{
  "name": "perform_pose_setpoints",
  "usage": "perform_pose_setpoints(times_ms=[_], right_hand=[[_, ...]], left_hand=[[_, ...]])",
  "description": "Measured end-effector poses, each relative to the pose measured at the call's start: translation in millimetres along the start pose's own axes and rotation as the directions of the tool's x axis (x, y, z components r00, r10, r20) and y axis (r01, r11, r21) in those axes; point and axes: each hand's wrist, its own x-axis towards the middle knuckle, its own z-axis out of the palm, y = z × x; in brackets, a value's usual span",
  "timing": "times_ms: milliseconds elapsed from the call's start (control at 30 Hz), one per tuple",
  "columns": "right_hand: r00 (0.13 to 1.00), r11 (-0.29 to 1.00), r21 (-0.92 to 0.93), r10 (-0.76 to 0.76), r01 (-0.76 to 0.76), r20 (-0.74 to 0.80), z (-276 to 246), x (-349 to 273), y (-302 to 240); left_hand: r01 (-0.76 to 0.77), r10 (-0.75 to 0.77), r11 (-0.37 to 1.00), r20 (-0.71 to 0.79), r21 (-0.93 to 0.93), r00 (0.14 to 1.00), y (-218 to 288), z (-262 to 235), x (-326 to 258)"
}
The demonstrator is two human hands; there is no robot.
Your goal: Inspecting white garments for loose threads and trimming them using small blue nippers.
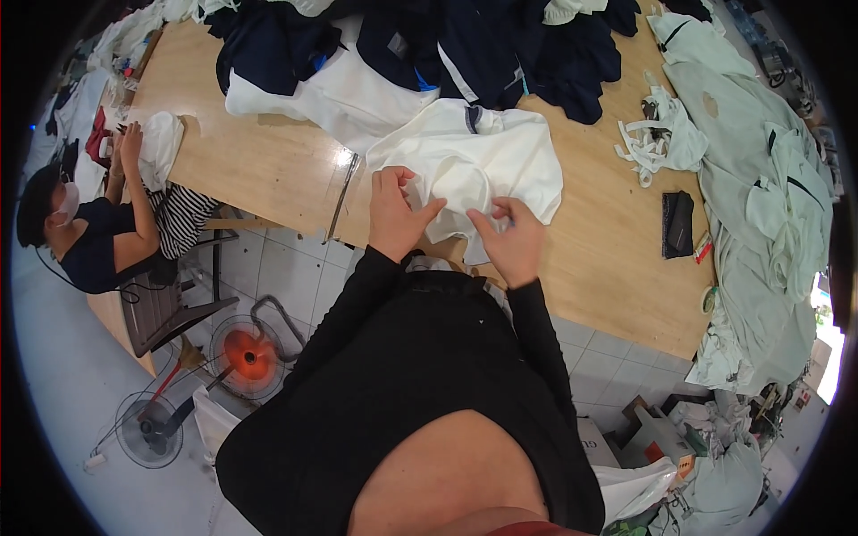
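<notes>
Both the left hand and right hand were pinched on the crumpled white cotton garment at the wooden table edge; smoothing the fabric flat would probably have helped.

Long black sleeves, black top

White garment; navy clothes; pale green fabric; tan table; black sleeves.

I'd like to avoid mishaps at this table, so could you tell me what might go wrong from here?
The white garment lies at the wooden table edge under the left hand and right hand; it might slide to the floor. The metal ruler overhangs that edge and could be knocked off.
</notes>
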Motion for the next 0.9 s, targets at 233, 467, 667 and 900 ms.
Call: perform_pose_setpoints(times_ms=[233,467,667,900], right_hand=[[0.737,0.258,0.700,0.375,-0.666,0.563,-53.3,21.4,-2.2],[0.718,-0.182,0.745,0.202,-0.641,0.667,-145.0,29.2,-6.4],[0.847,-0.012,0.896,0.322,-0.444,0.424,-168.9,12.6,-19.4],[0.876,-0.005,0.923,0.311,-0.386,0.368,-173.2,7.4,-17.8]], left_hand=[[0.177,-0.289,0.931,0.347,0.319,0.892,-81.9,-19.9,-20.7],[0.659,-0.125,-0.241,0.696,-0.713,0.707,6.3,-60.9,47.9],[0.622,0.179,-0.065,0.604,-0.780,0.777,39.5,-85.3,53.8],[0.546,0.064,0.019,0.546,-0.837,0.835,53.4,-76.9,47.0]])
